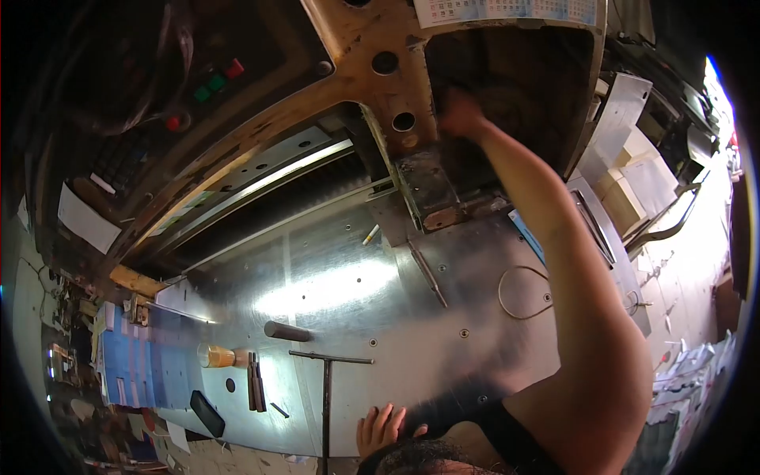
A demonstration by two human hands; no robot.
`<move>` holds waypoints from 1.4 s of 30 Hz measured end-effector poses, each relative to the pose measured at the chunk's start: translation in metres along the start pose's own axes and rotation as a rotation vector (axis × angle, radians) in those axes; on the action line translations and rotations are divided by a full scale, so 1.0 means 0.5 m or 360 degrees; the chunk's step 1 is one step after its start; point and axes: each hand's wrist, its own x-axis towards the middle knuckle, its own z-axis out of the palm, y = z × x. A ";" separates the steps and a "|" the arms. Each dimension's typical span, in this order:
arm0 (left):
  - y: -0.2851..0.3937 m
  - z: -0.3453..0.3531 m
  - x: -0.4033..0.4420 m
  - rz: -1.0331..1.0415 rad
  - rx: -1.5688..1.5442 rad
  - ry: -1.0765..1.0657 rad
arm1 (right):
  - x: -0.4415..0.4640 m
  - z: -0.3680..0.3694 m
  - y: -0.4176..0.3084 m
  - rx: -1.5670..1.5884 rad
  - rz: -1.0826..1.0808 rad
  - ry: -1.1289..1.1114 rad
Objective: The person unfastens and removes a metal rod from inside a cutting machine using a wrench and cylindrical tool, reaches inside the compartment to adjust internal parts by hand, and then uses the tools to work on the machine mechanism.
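Note:
My right arm stretches up and forward, and my right hand [465, 116] reaches into a dark opening in the machine's worn, tan metal frame [348, 79]. Shadow hides its fingers and whatever they touch. At the near edge of the metal table [427, 348], my left hand [381, 427] lies with its fingers out flat and apart, holding nothing visible. Just left of it is a T-shaped metal bar [327, 388]. Farther up the table lie a thin rod [428, 273], a small white-and-yellow stick [370, 234] and a wire loop [501, 294].
A dark cylinder [287, 331], an amber cup-like container [214, 355], narrow metal bars [255, 381] and a black flat object [207, 413] lie at left. Blue-and-white stacked material [127, 356] stands beyond. Red and green buttons [215, 81] sit upper left; boxes [633, 182] at right.

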 end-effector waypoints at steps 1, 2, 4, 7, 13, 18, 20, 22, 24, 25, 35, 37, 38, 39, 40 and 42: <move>0.006 -0.006 0.005 -0.0014 -0.0013 -0.0005 | -0.015 -0.005 -0.025 0.0021 0.0188 0.0010; 0.011 -0.013 0.007 -0.0031 -0.0024 -0.0014 | -0.025 -0.003 -0.036 0.0043 0.0377 0.0015; 0.016 -0.017 0.012 -0.0047 -0.0091 -0.0022 | -0.027 0.029 -0.031 0.0016 0.0377 0.0192; 0.027 -0.031 0.024 -0.0101 -0.0106 -0.0009 | -0.026 0.044 -0.035 0.0046 0.0333 0.0312; -0.011 0.015 -0.007 0.0055 -0.0030 0.0149 | -0.011 -0.018 0.003 0.0138 -0.0083 -0.0073; -0.038 0.035 -0.028 0.0117 0.0108 0.0079 | 0.080 0.039 0.109 0.0517 -0.0467 -0.0239; -0.046 0.035 -0.034 0.0175 0.0119 0.0051 | 0.074 0.061 0.106 0.0491 -0.0492 -0.0116; -0.029 0.035 -0.028 0.0128 0.0076 0.0166 | 0.059 0.061 0.090 0.0368 -0.0430 0.0057; -0.010 0.036 -0.018 0.0080 0.0014 0.0278 | 0.041 0.056 0.064 0.0204 -0.0255 0.0073; -0.004 0.043 -0.012 0.0061 -0.0025 0.0336 | 0.033 0.046 0.047 0.0103 -0.0109 0.0009; 0.005 0.023 0.009 0.0052 0.0056 0.0287 | -0.040 0.071 -0.054 0.0097 0.0265 0.0889; -0.059 0.045 -0.048 0.0094 -0.0524 -0.0059 | -0.058 0.032 -0.073 0.0119 0.0324 0.0667; -0.083 0.064 -0.083 0.0106 -0.0825 -0.0234 | -0.067 0.015 -0.079 0.0117 0.0345 0.0548; -0.073 0.063 -0.072 0.0144 -0.0791 -0.0131 | -0.072 0.013 -0.075 0.0176 0.0242 0.0603; -0.057 0.053 -0.049 0.0179 -0.0750 -0.0029 | -0.077 0.020 -0.066 0.0240 0.0138 0.0656; -0.049 0.056 -0.028 0.0230 -0.0421 0.0217 | -0.085 0.034 -0.046 0.0396 -0.0079 0.0729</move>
